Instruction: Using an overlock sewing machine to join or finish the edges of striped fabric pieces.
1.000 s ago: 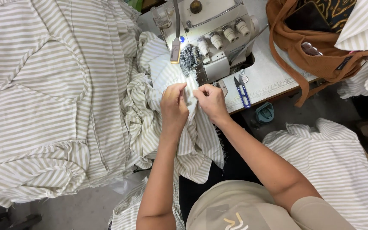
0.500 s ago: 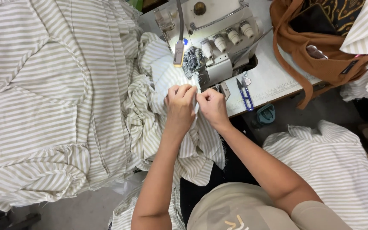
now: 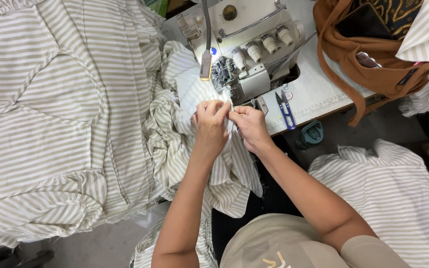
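fingers: those of the left hand (image 3: 211,126) and right hand (image 3: 250,126) are pinched together on the edge of the striped fabric piece (image 3: 194,94); both sets closed on cloth, fingertips nearly touching each other.
fabric position: the held edge is kept just in front of the presser-foot area (image 3: 223,79) of the overlock machine (image 3: 244,44); the rest is draped off the worktop (image 3: 319,94) toward the lap.
risk 1: fingertips are very close to the needle and knife zone; a finger could be caught if the cloth were fed with the grip this far forward.
risk 2: two layers appear to be matched at the pinch; stripes or edges could be misaligned if one layer slips.
risk 3: loose folds bunched at the left of the machine could be dragged under the foot and stitched in by mistake.
risk 4: the hanging weight of the piece could pull the edge off line.
nearby: blue thread snips (image 3: 286,109) lie on the worktop just right of the hands, clear of the cloth; brown bag (image 3: 368,54) well apart; big striped pile (image 3: 50,124) at left.
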